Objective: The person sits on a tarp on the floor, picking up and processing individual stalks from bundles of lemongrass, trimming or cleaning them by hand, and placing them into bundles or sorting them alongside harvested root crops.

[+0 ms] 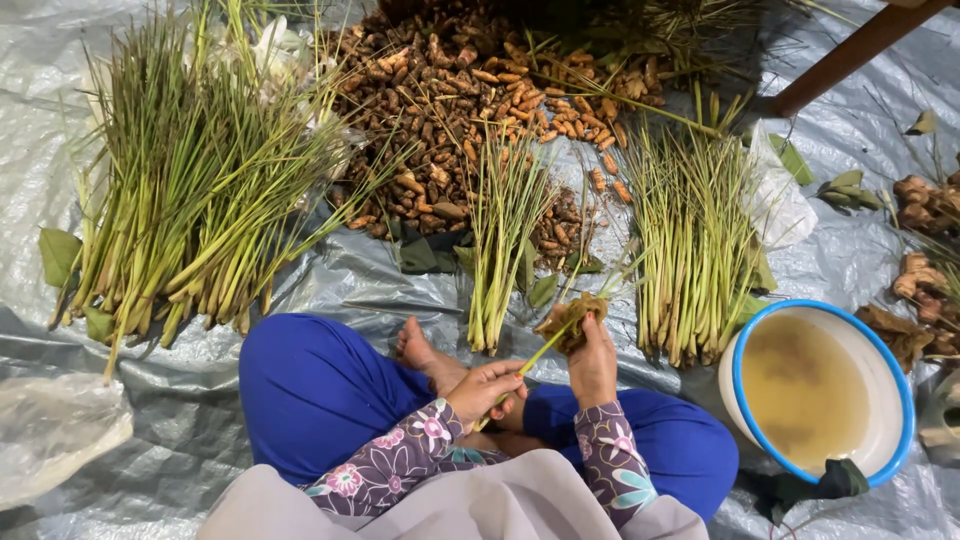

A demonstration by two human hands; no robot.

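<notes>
I sit cross-legged in blue trousers on a grey plastic sheet [330, 275]. My left hand [487, 388] pinches the lower end of a green lemongrass stalk [538, 355] over my lap. My right hand [592, 362] grips the stalk higher up, and a wad of dry brown leaf husk [570, 318] sticks out above its fingers. A small bundle of lemongrass [500, 235] lies straight ahead of my bare foot [420, 352].
A large lemongrass heap [190, 190] lies at left, another bundle [690, 250] at right. A pile of brown turmeric roots [470, 90] sits behind. A blue-rimmed white basin [893, 370] of murky water stands at right, ginger pieces [925, 205] beyond it, a wooden leg [850, 55] at top right.
</notes>
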